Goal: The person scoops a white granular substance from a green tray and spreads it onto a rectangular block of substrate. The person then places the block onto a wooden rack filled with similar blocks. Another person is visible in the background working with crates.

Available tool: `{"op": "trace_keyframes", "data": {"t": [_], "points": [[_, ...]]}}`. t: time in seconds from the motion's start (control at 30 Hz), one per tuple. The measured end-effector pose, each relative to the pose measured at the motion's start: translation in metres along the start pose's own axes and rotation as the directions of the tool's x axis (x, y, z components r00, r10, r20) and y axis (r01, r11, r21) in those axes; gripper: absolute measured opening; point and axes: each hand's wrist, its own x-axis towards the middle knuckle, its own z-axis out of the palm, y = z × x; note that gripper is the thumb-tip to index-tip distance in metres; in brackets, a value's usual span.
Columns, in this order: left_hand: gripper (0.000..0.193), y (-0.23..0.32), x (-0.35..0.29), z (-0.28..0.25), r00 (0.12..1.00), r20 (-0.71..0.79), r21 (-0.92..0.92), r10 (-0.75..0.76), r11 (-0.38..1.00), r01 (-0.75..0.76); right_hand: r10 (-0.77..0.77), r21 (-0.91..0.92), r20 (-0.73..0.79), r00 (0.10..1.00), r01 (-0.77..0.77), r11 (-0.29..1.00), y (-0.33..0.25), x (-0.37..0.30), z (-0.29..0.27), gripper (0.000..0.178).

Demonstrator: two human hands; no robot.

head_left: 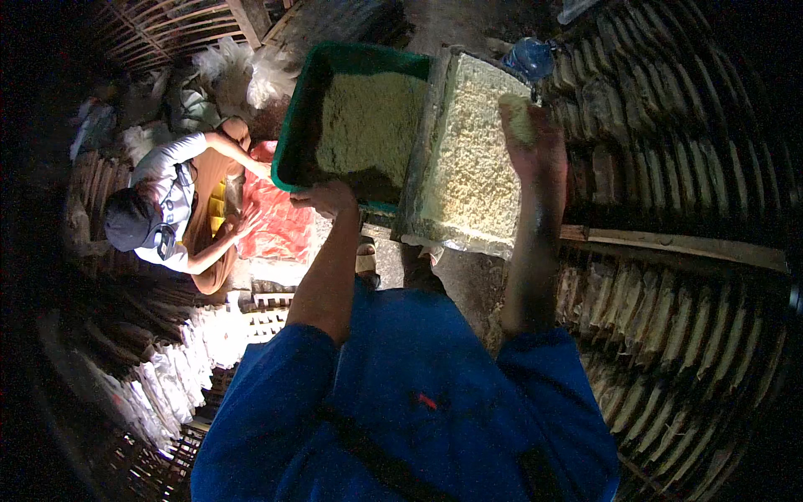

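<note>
Pale crumbs (477, 155) are filling the tray (421, 159), its long axis running forward just left of the nearer right hand (533, 138), that grip blurring beyond telling, while the left hand (326, 198) is curling at the tub (290, 117), whether gripping I can't tell!

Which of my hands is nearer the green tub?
Left. Your left hand is at the tub's near edge; your right hand is at the tray's right side.
</note>
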Motion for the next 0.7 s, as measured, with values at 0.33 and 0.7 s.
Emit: {"op": "trace_keyframes", "data": {"t": [0.33, 0.7], "points": [[0.086, -0.022, 0.015, 0.014, 0.998, -0.06, 0.049, 0.027, 0.998, -0.024, 0.285, -0.105, 0.201, 0.937, -0.269, 0.958, -0.027, -0.007, -0.042, 0.037], [0.091, -0.029, 0.021, 0.034, 0.996, -0.037, 0.125, 0.081, 0.989, -0.076, -0.126, 0.392, -0.137, 0.983, 0.17, 0.904, -0.05, 0.025, -0.055, 0.04]]}}
